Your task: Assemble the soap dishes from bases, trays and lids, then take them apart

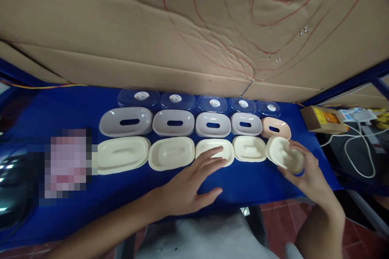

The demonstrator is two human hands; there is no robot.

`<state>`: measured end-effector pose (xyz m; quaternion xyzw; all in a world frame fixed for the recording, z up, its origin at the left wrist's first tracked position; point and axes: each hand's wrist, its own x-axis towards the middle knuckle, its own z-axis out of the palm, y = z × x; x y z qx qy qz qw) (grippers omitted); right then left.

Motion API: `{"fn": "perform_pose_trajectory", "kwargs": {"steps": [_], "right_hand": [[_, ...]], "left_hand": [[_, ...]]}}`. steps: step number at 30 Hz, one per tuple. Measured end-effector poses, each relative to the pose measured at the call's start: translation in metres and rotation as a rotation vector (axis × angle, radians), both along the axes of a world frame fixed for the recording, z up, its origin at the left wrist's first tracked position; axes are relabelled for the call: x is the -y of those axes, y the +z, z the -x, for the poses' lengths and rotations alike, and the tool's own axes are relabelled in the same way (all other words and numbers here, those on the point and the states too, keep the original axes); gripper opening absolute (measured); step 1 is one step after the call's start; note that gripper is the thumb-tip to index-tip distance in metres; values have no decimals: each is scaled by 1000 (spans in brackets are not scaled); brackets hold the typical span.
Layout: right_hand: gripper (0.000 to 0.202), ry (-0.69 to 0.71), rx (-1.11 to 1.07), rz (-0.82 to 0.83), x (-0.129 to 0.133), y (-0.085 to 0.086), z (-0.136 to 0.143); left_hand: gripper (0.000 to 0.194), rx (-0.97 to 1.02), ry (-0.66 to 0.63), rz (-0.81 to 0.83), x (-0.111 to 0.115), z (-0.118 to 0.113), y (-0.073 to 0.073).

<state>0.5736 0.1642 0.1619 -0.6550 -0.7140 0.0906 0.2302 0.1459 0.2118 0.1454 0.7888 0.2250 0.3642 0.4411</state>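
Cream oval plastic dishes form the near row on a blue table surface. My right hand is closed around the rightmost cream dish, thumb on its near side and fingers on the far right edge. Whether that dish is one piece or two overlapping is unclear. My left hand is open with fingers spread, its fingertips over the middle cream dish and partly hiding it. Between the hands lies another cream dish. Two more, a cream dish and a larger-looking one, are at left.
Behind stand several slotted grey oval trays and one peach tray. Farther back are clear lids with round stickers. A cardboard wall bounds the back. A small box and white cable are right; a pixelated patch is left.
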Motion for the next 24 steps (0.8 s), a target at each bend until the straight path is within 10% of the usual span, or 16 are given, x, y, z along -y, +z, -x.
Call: {"fn": "perform_pose_trajectory", "kwargs": {"steps": [7, 24], "right_hand": [[64, -62, 17, 95, 8, -41, -30], [46, -6, 74, 159, 0, -33, -31]], "left_hand": [[46, -309, 33, -432, -2, 1, 3], [34, -376, -76, -470, -4, -10, -6]]}}
